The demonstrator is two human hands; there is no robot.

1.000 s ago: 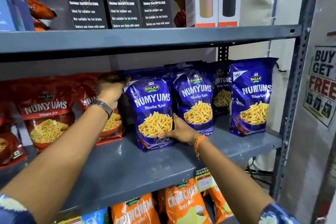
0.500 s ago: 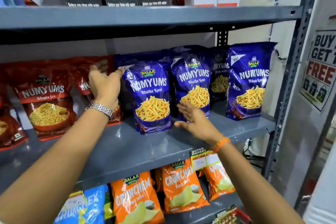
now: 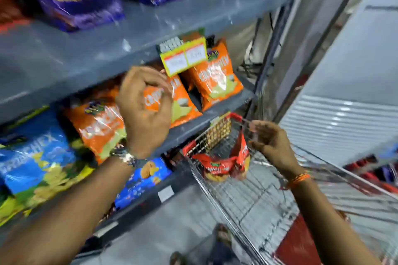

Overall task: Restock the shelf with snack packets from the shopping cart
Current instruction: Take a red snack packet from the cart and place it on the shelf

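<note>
Motion blurs the view. A wire shopping cart (image 3: 247, 196) with red trim stands at the lower right, and red snack packets (image 3: 217, 165) lie in its front end. My right hand (image 3: 269, 140) hovers over the cart, its curled fingertips at the raised top corner of one red packet; I cannot tell whether they grip it. My left hand (image 3: 144, 112) hangs in front of the lower shelf with fingers loosely curled, holding nothing. Purple Numyums packets (image 3: 71, 2) stand on the grey shelf board (image 3: 64, 56) above.
Orange Crunchem packets (image 3: 215, 77) and blue Crunchex packets (image 3: 36, 157) fill the lower shelf, with yellow price tags (image 3: 183, 58) on the board's edge. A blue almond packet (image 3: 146, 176) lies lower down. A grey cabinet (image 3: 344, 92) flanks the cart on the right.
The view has swung down from the purple packets to the cart. Both hands left the shelf: the right dropped to the red packets in the cart, the left lowered in front of the orange packets.
</note>
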